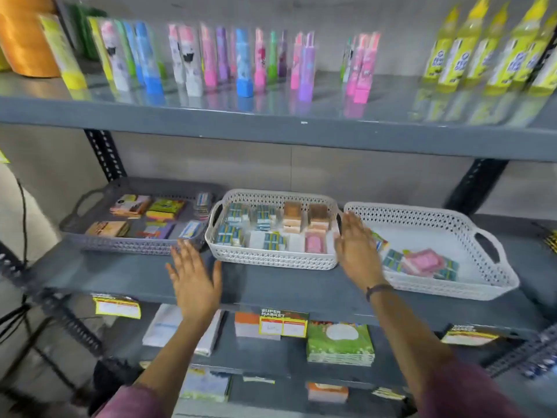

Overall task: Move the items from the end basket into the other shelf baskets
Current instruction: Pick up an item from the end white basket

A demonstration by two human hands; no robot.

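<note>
Three baskets stand in a row on the middle shelf. The right end white basket (470, 233) holds a few small packs, among them a pink pack (423, 262) and blue-green packs (391, 259). The middle white basket (271, 262) is filled with rows of small packs. The grey basket (120, 245) on the left holds flat colourful packs. My left hand (194, 280) hovers open over the shelf in front of the gap between the grey and middle baskets. My right hand (357, 248) is open, fingers spread, at the gap between the middle and end baskets. Neither hand holds anything.
The shelf above (271, 128) carries upright coloured tubes and yellow bottles (488, 52). Price tags (283, 322) hang on the middle shelf's front edge. Below lie paper packs and a green napkin pack (340, 345). Black slotted uprights (105, 155) frame the shelf.
</note>
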